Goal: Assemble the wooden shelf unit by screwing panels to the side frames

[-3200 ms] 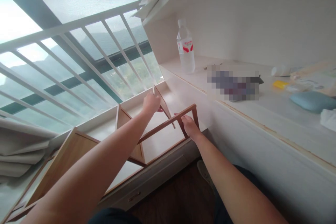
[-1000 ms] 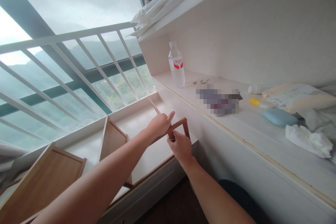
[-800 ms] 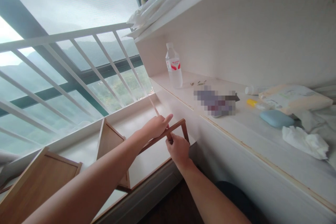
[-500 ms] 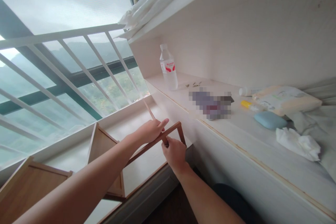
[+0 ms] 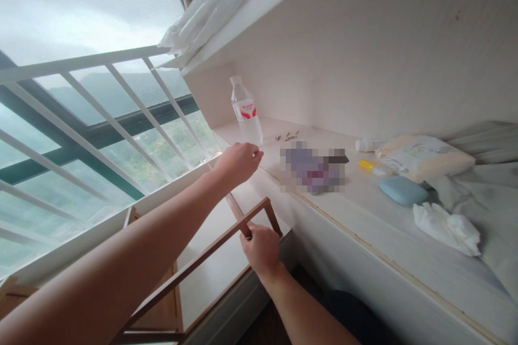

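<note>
My right hand grips a short upright bar of a thin brown wooden frame close to its far corner, above the white window sill. My left hand is off the frame and raised at the front edge of the white ledge, fingers loosely curled with nothing visible in them. It hovers just below a clear water bottle with a red label. A few small metal screws lie on the ledge to the right of the bottle.
The ledge also carries a blurred dark object, a yellow tube, a cream packet, a blue oval piece and a crumpled tissue. White window bars run along the left. Another wooden panel rests on the sill.
My left hand has let go of the frame's top rail and risen up and right toward the ledge. My right hand keeps its grip. The view has swung right.
</note>
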The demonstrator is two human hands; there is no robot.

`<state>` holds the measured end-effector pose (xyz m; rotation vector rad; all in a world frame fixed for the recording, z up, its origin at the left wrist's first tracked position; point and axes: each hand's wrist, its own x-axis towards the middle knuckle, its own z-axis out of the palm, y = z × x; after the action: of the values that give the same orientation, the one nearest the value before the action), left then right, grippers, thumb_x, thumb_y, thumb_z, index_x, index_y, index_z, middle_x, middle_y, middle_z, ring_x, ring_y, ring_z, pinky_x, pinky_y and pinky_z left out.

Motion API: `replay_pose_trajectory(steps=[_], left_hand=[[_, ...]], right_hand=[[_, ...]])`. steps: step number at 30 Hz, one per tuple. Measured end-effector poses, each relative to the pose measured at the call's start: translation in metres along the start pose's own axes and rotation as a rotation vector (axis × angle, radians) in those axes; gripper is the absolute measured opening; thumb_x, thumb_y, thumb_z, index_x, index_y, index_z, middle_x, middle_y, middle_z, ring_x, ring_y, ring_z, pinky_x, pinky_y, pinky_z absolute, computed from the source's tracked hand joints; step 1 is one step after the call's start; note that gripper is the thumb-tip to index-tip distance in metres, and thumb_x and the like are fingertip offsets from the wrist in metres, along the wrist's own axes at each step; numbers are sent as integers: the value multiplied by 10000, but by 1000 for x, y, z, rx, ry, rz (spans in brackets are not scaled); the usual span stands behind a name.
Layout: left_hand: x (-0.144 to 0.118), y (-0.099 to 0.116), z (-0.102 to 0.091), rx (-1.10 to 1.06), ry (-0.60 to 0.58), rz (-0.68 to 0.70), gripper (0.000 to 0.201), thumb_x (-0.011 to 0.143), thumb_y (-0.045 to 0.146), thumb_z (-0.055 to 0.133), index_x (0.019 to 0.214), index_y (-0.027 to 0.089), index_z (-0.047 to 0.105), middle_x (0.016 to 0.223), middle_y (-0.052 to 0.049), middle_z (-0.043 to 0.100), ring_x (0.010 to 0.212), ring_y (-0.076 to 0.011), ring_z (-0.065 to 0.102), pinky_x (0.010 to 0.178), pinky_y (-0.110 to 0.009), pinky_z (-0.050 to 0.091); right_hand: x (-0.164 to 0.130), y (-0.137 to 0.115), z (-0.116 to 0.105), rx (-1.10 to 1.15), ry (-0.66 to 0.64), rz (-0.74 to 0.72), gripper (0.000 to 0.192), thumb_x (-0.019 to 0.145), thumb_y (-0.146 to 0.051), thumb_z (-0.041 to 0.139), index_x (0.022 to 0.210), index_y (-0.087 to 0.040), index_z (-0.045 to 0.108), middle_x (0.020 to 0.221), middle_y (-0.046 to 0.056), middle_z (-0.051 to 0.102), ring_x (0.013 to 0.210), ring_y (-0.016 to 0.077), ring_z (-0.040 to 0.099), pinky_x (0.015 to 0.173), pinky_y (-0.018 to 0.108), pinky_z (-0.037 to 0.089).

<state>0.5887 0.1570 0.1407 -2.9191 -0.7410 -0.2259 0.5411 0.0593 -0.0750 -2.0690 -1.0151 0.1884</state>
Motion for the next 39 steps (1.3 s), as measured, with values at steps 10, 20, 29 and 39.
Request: replay_pose_trajectory(steps=[10, 20, 29, 39], left_hand=[[103, 40, 33, -40, 21, 28, 345, 986, 334, 506, 1080, 148, 782, 1058, -156, 755, 965, -260, 707, 866, -340, 549], [133, 41, 48, -21, -42, -35, 273, 904, 345, 619, 1071, 201, 780, 1126, -147, 737, 975, -285, 717, 843, -364, 571], [111, 42, 26, 45, 14, 8, 249, 902, 217, 555, 1044, 135, 742, 1136, -177, 711, 1000, -301, 692, 838, -374, 547], [-52, -17, 14, -112, 126, 44, 255, 1034, 352, 371, 1069, 213, 581, 989, -82, 699, 931, -253, 651, 795, -353, 487]], right_hand=[[1, 0, -1, 42, 13, -11, 174, 882, -297, 684, 1003, -277, 808, 842, 48, 813, 791, 220, 764, 686, 268, 465], [5, -2, -5, 87, -9, -20, 171, 865, -290, 679, 982, -263, 800, 840, 60, 812, 786, 223, 764, 718, 268, 492], [3, -1, -4, 50, -4, -19, 151, 870, -300, 681, 976, -311, 788, 858, 21, 813, 819, 229, 772, 722, 281, 505], [-1, -1, -10, 11, -31, -3, 211, 915, -327, 658, 1040, -257, 813, 876, 71, 815, 838, 215, 756, 681, 256, 449]])
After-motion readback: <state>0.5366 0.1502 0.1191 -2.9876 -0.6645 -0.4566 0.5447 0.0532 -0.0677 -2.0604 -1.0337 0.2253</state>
